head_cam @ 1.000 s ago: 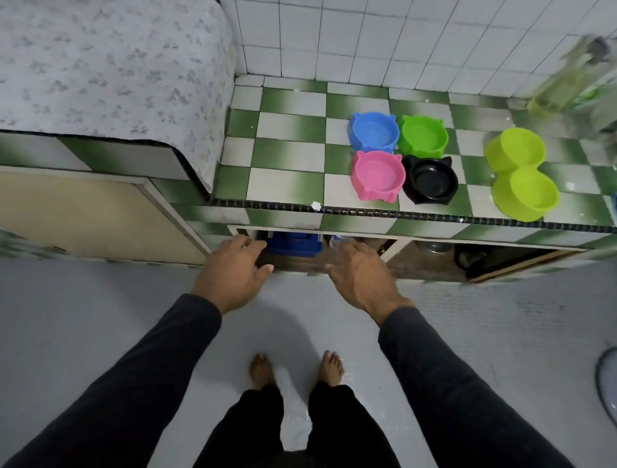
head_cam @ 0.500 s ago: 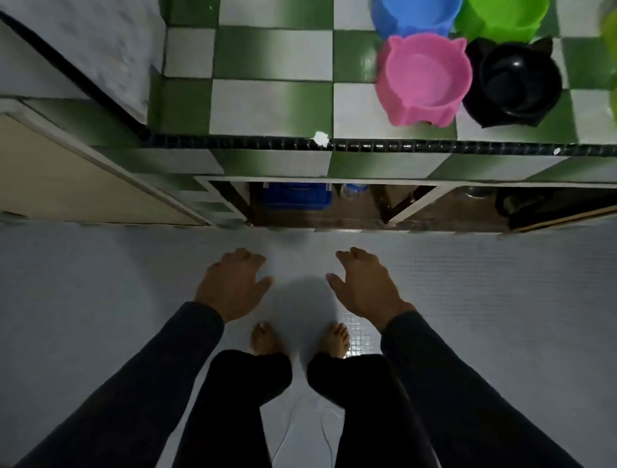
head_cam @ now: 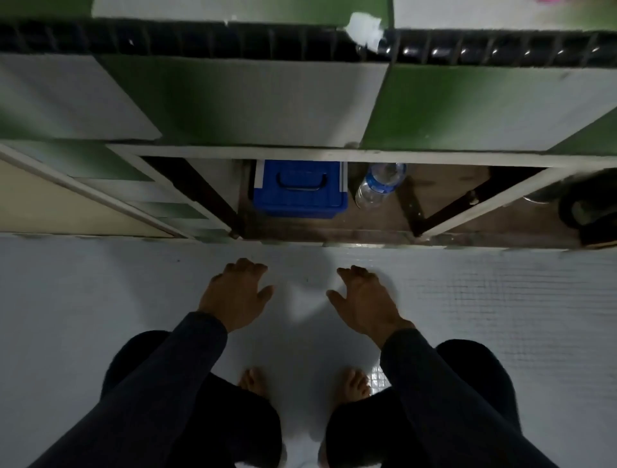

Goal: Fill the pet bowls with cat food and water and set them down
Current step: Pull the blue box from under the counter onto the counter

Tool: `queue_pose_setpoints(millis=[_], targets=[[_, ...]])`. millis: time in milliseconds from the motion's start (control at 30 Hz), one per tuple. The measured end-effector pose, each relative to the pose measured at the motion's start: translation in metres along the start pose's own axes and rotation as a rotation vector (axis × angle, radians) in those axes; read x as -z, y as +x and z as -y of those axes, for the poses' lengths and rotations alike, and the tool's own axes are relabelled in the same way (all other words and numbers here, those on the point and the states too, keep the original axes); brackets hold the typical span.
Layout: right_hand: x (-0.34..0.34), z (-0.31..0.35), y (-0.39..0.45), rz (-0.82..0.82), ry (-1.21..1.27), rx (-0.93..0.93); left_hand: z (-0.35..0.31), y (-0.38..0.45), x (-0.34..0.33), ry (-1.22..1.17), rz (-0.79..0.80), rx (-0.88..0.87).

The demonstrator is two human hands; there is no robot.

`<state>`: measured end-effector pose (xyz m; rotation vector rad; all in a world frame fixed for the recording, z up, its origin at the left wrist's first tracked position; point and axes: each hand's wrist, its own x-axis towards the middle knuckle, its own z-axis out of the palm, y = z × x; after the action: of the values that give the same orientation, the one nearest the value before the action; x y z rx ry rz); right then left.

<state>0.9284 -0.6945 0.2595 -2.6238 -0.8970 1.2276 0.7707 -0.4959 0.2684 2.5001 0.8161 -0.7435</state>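
Note:
I am crouched low in front of the open space under the tiled counter [head_cam: 253, 100]. Inside it stands a blue plastic box [head_cam: 298, 190] with a black handle on its lid. A clear water bottle [head_cam: 379, 183] with a blue label stands just right of the box. My left hand [head_cam: 235, 294] and my right hand [head_cam: 364, 299] hover palm down over the white floor, fingers apart, both empty, a short way in front of the opening. A sliver of the pink bowl [head_cam: 551, 1] shows at the top edge; the other bowls are out of view.
A black strip [head_cam: 200, 41] runs along the counter edge, with a white scrap [head_cam: 364, 26] on it. A cabinet door [head_cam: 66, 200] stands at the left. Dark cookware [head_cam: 587, 207] sits in the right compartment behind a wooden divider [head_cam: 484, 203]. My knees and bare feet are below.
My view has dropped from over the counter to the space beneath it as I crouched. The bowls slid out of the top. Both hands stayed open and low in front of me.

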Motion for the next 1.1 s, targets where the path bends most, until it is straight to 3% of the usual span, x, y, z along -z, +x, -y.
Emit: queue_pose_setpoints(millis=[333,500,600,867,1100], targets=[[-0.028,-0.017,0.126,-0.279,0.287,0.052,0.031,0.111,-0.061,-0.295,-0.307,-0.009],[-0.013,-0.018,0.165,-0.324,0.467,0.062,0.032,0.139,-0.055,-0.460,-0.425,-0.005],[0.001,-0.018,0.179,-0.333,0.449,0.072,0.029,0.151,-0.044,-0.465,-0.477,-0.017],[0.020,-0.019,0.221,-0.350,0.364,0.046,0.037,0.205,-0.021,-0.544,-0.476,-0.005],[0.024,-0.017,0.260,-0.346,0.506,0.093,0.050,0.261,-0.022,-0.668,-0.441,-0.008]])
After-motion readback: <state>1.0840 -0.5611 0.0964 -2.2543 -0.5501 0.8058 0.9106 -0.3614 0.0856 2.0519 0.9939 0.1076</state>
